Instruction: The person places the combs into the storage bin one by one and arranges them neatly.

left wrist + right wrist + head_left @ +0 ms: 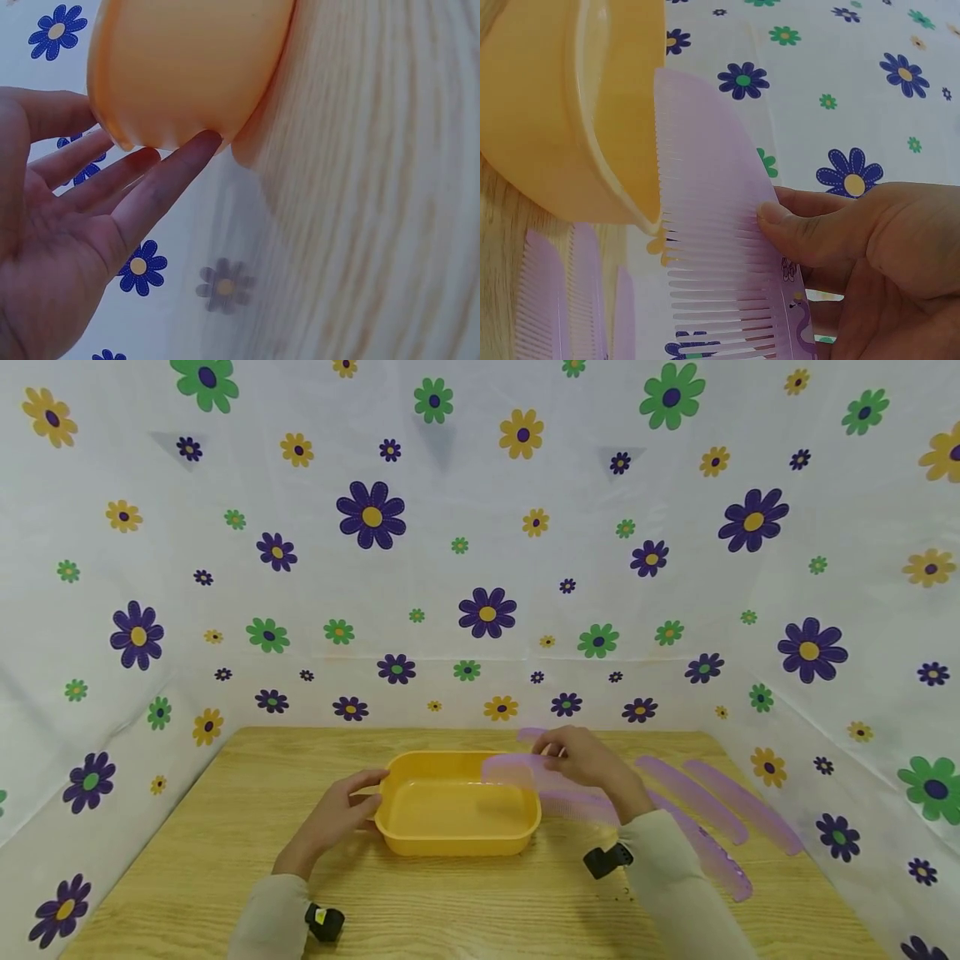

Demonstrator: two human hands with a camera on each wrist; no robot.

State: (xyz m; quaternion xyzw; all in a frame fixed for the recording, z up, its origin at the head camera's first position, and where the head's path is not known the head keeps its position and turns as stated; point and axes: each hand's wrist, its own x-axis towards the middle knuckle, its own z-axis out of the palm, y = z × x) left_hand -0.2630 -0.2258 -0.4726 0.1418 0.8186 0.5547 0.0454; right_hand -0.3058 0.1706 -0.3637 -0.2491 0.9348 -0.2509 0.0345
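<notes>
A yellow plastic tub [457, 846] stands on the wooden table. At its left end is my left hand [335, 816], its fairly straight fingers [161, 187] touching the rim and outer wall. My right hand [592, 766] pinches a translucent purple comb [513, 768] between thumb and fingers. In the head view, that comb reaches over the tub's right rim. Its teeth face the tub in the right wrist view, and a small printed figure shows on its spine. Below the right hand another purple comb [577, 807] lies beside the tub, partly covered.
Several more purple combs [693, 797] lie on the table to the right, near my right sleeve [678, 877]. One comb [531, 734] lies behind the right hand by the back edge. A white flowered cloth [480, 560] hangs around the table [420, 910] at the back and sides.
</notes>
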